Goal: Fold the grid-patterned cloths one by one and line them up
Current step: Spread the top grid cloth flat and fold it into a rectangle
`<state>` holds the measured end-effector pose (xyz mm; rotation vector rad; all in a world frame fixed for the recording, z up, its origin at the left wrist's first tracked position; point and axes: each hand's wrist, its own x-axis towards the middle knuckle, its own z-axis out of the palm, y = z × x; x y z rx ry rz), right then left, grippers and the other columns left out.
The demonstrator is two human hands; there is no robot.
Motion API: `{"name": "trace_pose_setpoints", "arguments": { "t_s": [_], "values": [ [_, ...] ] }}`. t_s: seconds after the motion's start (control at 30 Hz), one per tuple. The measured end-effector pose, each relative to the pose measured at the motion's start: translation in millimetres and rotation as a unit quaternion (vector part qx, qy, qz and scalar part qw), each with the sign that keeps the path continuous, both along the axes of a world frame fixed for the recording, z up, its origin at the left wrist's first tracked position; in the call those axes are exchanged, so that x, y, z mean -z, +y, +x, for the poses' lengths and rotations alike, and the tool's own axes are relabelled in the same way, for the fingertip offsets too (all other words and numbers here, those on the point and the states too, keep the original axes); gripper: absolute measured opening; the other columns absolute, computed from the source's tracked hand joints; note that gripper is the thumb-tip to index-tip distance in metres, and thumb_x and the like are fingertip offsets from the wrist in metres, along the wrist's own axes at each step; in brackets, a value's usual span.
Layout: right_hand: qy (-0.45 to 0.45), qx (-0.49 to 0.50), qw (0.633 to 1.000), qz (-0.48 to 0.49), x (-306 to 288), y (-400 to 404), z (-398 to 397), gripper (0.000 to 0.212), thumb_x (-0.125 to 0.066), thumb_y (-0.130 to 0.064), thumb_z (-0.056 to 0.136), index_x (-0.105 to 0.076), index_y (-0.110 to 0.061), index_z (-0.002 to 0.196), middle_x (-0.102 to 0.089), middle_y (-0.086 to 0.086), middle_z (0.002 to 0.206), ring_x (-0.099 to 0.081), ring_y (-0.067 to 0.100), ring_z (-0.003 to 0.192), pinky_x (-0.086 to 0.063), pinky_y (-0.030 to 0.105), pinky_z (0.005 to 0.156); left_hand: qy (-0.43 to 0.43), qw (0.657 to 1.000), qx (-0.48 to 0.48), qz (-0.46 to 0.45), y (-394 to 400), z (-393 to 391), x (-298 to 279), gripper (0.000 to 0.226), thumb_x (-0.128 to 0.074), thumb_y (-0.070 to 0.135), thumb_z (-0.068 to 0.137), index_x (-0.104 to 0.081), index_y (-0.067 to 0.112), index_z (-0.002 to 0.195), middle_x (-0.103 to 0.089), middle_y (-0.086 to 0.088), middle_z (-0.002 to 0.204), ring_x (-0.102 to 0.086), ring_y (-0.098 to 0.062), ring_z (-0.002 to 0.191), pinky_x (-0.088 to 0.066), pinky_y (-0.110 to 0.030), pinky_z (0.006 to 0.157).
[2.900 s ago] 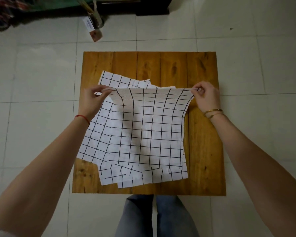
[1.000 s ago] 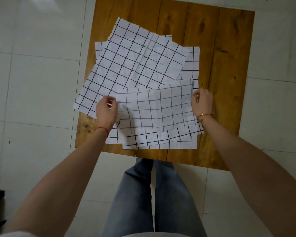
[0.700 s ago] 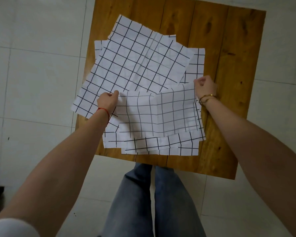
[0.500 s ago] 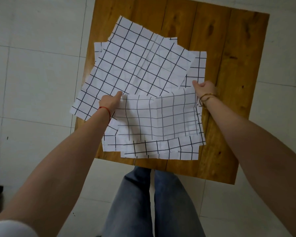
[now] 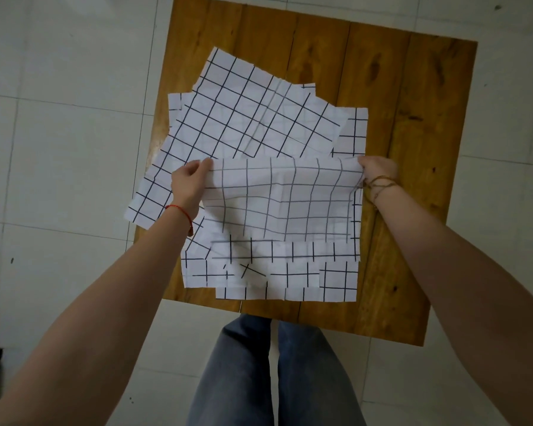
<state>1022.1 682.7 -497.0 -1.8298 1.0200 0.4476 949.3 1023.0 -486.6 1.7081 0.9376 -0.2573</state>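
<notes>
Left hand (image 5: 187,184) and right hand (image 5: 377,170) each pinch a far corner of the folded cloth (image 5: 279,199) above the pile (image 5: 243,118).

Lower cloths (image 5: 268,278) (count unclear) under folded cloth (image 5: 277,201)

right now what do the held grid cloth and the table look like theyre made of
Held grid cloth: thin white woven fabric, probably cotton, matte; it sags and creases between left hand and right hand. Table: wood planks, amber with a slight sheen; grain, knots and seams show.
</notes>
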Motion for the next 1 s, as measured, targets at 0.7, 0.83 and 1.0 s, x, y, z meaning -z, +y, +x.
{"name": "trace_pose_setpoints", "arguments": {
  "t_s": [0.7, 0.83, 1.0],
  "values": [
    [-0.063, -0.021, 0.998, -0.018, 11, -2, -11, 0.046, -0.071, -0.012, 0.081, -0.051, -0.011, 0.122, -0.054, 0.005, 0.109, -0.054, 0.016, 0.095, -0.044, 0.013, 0.063, 0.001, 0.994, 0.104, 0.025, -11, 2, 14, 0.059, -0.075, 0.026, 0.076, -0.053, 0.015, 0.13, -0.07, -0.007, 0.108, -0.069, -0.016, 0.09, -0.057, -0.035, 0.086],
    [-0.058, -0.086, 0.993, -0.064, 19, -2, -14, 0.054, -0.074, -0.011, 0.078, -0.046, -0.01, 0.124, -0.058, 0.013, 0.119, -0.06, 0.025, 0.105, -0.053, 0.034, 0.088, 0.009, 0.989, 0.128, 0.078, -17, 2, 15, 0.063, -0.07, 0.009, 0.082, -0.043, 0.015, 0.139, -0.057, -0.001, 0.112, -0.059, -0.015, 0.093, -0.049, -0.024, 0.078],
    [-0.044, -0.183, 0.959, -0.212, 17, 3, -17, 0.065, -0.077, -0.02, 0.075, -0.042, -0.011, 0.129, -0.045, 0.014, 0.133, -0.046, 0.03, 0.12, -0.043, 0.038, 0.1, 0.007, 0.983, 0.143, 0.111, -14, -3, 24, 0.072, -0.069, 0.003, 0.08, -0.038, 0.021, 0.142, -0.055, 0.001, 0.109, -0.06, -0.017, 0.091, -0.052, -0.025, 0.075]
  ]
}}
